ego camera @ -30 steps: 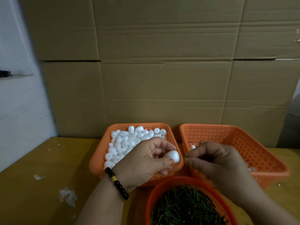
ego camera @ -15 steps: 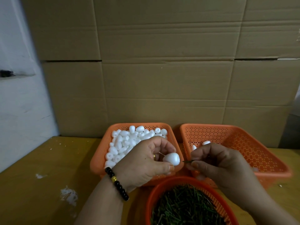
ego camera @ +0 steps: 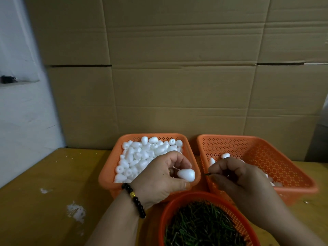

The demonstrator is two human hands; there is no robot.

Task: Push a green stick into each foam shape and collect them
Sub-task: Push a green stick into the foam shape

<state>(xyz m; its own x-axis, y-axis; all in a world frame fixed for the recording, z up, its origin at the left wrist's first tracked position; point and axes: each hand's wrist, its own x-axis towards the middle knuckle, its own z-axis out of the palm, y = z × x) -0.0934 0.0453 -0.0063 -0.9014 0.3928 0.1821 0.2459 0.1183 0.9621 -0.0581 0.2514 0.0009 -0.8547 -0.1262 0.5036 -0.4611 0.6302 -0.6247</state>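
Wooden table (ego camera: pixel 53 174), left hand (ego camera: pixel 159 180) gripping foam shape (ego camera: pixel 186 174), right hand (ego camera: pixel 237 176) pinching green stick (ego camera: pixel 208 174)

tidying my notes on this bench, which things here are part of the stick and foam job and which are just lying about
In the job:
left hand holding a foam shape
right hand pinching a green stick
left basket of foam shapes
round basket of green sticks
right basket with a few foam shapes

Lying about:
cardboard boxes
white crumbs on the table
black bead bracelet
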